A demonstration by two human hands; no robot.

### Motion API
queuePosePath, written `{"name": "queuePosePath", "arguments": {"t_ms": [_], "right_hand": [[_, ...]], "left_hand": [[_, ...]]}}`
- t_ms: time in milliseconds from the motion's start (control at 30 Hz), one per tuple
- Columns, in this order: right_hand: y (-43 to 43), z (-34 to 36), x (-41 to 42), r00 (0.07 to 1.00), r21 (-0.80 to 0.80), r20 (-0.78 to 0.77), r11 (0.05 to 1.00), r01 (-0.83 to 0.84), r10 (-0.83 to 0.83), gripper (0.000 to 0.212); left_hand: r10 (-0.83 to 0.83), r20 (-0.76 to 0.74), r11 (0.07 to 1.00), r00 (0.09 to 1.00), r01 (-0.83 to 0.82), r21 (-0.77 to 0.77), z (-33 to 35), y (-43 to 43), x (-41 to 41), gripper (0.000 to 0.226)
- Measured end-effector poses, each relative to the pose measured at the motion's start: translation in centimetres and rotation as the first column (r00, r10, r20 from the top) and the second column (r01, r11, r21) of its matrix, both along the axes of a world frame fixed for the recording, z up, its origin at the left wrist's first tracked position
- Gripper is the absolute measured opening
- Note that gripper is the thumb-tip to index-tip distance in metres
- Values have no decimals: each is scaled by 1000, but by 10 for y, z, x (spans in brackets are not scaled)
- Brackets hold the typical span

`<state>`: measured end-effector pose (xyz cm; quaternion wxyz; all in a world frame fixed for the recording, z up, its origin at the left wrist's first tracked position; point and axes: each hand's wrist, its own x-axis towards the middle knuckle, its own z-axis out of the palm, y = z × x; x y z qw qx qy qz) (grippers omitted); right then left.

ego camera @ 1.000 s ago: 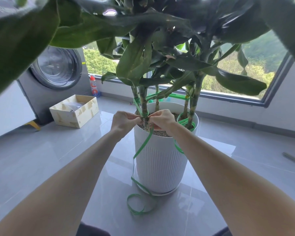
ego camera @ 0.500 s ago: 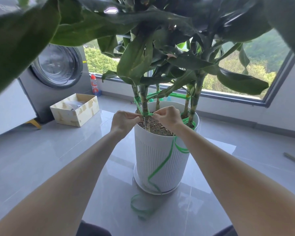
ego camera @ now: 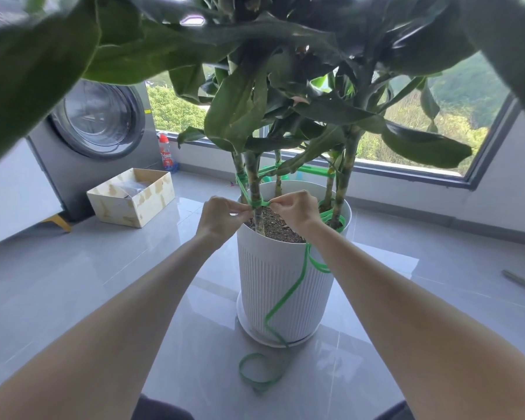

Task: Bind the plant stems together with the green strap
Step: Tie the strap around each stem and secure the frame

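Since one second ago the loose tail of the flat green plastic strap (ego camera: 288,294) has swung from the left face of the pot to the right face, and both hands have risen a little, so the dark soil (ego camera: 278,227) now shows under them.

Nearest to the camera, the spare strap lies in a curl on the grey tiled floor (ego camera: 73,283), in front of the tall white ribbed plastic pot (ego camera: 273,286). From there it climbs the front of the pot and passes under the right wrist. This tail is long and loose. I think it can catch under the pot or a foot, and a sudden pull would then jerk the knot open.

At the rim, the left hand (ego camera: 222,218) and the right hand (ego camera: 294,212) pinch the strap on both sides of the nearest thick mottled green plant stem (ego camera: 256,201). The fingers of each hand are narrow, closed on the strap, and it crosses the stem between them. The strap looks smooth, so it may slip from the fingers while tightening, and the wrap would go slack. Too strong a pull could bend or bruise the stem.

Further back, the strap already runs around the other thinner stems (ego camera: 331,189) near the far rim. If this near wrap slides down, those loops could lose their tension too.

Far behind stand an open pale wooden box (ego camera: 131,197), a grey front-loading washing machine (ego camera: 94,128) and a wide window (ego camera: 437,116).
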<state>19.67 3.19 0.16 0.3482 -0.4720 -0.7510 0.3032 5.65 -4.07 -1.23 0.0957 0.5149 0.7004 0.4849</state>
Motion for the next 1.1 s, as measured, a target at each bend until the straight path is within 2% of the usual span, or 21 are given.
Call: {"name": "queuePosePath", "arguments": {"t_ms": [233,467,667,867,1100], "right_hand": [[2,-1,0,1000,-4,-9,1000,0,0,20],[4,-2,0,1000,-10,-17,1000,-6,6,20],[7,-4,-1,1000,-14,-20,1000,-7,7,19],[10,-6,-6,1000,22,-15,1000,7,-7,16],[12,-4,-9,999,-7,-15,999,-41,41,18]], "left_hand": [[53,116,998,992,-57,32,-1,7,0,23],[37,147,997,989,-45,56,-5,12,-1,22],[18,238,997,971,-36,68,-9,13,-1,16],[-8,291,999,957,-7,49,-9,12,-1,26],[-41,332,997,942,17,73,-9,11,1,29]]}}
